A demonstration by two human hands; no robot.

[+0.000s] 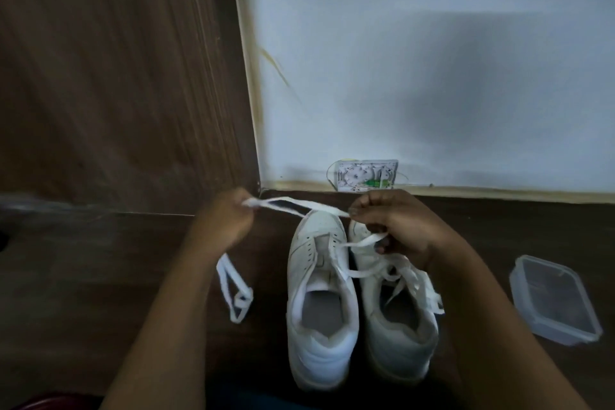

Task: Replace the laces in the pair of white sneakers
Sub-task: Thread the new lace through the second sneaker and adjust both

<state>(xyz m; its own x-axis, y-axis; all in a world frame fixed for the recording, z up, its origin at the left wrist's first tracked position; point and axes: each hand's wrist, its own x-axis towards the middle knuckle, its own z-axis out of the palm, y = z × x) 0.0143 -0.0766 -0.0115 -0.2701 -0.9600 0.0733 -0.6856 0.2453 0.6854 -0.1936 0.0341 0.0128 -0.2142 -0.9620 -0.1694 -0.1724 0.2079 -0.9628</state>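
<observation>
While the sneakers (319,309) sat side by side, we had our left hand (226,221) and right hand (396,230) each pinching the white lace (329,210), stretched just above the toes.

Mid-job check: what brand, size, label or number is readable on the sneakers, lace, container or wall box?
No text is readable anywhere in this view.
Left sneaker and right sneaker: plain white, no brand or size showing.
Lace: plain white, no print.
Clear container: no label showing.
Wall box: inner markings too small and blurred to read.
</observation>
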